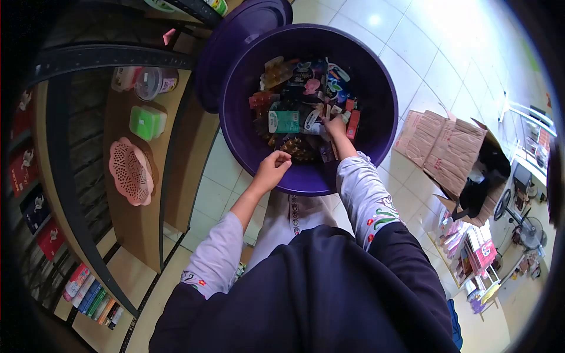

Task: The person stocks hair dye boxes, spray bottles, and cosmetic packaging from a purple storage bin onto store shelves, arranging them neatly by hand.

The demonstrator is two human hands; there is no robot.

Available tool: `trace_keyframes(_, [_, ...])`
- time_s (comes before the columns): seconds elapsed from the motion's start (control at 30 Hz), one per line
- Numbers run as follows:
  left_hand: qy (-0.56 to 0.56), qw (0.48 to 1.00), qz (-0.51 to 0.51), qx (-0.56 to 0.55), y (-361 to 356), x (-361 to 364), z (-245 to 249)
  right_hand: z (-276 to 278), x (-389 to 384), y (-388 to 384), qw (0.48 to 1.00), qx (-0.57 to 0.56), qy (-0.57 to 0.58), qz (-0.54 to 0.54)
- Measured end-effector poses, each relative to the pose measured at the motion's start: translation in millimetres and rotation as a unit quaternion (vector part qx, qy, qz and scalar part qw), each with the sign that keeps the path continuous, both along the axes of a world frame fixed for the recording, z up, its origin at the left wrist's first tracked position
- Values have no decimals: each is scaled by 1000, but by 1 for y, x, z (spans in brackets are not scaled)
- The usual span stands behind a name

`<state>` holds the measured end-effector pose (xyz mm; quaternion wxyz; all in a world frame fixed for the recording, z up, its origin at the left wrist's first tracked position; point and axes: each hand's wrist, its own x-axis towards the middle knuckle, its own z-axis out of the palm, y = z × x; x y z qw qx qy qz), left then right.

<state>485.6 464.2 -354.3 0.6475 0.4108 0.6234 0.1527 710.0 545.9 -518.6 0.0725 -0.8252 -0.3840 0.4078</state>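
Observation:
A large round purple tub (232, 120) stands on the floor in front of me, with many small packets and boxes inside. My right hand (336, 127) reaches down into it among the packets, its fingers around something too small to make out. To its left lie a teal packet (284, 122) and a white-and-dark packet (312, 120); a red box (353, 125) is just to its right. My left hand (273, 170) hovers at the tub's near left rim, fingers curled together, and what they hold, if anything, is hidden.
A purple lid (213, 65) leans behind the tub's left side. Shelves at the left bear a pink perforated basket (130, 172) and a green container (147, 123). On the tiled floor at the right stands an open cardboard box (444, 148); a fan (531, 232) is farther right.

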Motion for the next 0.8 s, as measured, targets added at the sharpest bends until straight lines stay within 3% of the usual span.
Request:
trace_keyframes(0.13, [-19, 1000, 17, -9, -1, 2, -25, -9, 8, -5, 999, 10, 40, 24])
trace_keyframes(0.23, [-52, 996, 49, -49, 3, 6, -26, 22, 10, -10, 998, 44, -24, 28])
trace_keyframes(0.27, [-65, 994, 60, -66, 6, 8, -25, 39, 8, -16, 995, 85, -54, -4])
trace_keyframes(0.37, [-106, 975, 117, -155, 23, 21, -2, 86, 10, -38, 985, 147, 23, -88])
trace_keyframes(0.43, [-145, 947, 196, -210, 27, 31, 5, 95, 6, -64, 952, 199, 174, -153])
trace_keyframes(0.47, [-163, 928, 235, -238, 28, 34, 7, 109, 1, -72, 920, 140, 300, -210])
trace_keyframes(0.57, [-188, 911, 270, -250, 28, 35, 6, 150, -33, -95, 839, 36, 452, -300])
trace_keyframes(0.63, [-258, 889, 346, -154, 20, 31, -4, 163, -49, -100, 853, -16, 466, -235])
trace_keyframes(0.73, [-256, 874, 402, -96, 19, 21, -6, 153, -44, -86, 869, -101, 473, -103])
trace_keyframes(0.8, [-223, 893, 383, -80, 19, 6, -7, 111, -20, -64, 930, -4, 367, -29])
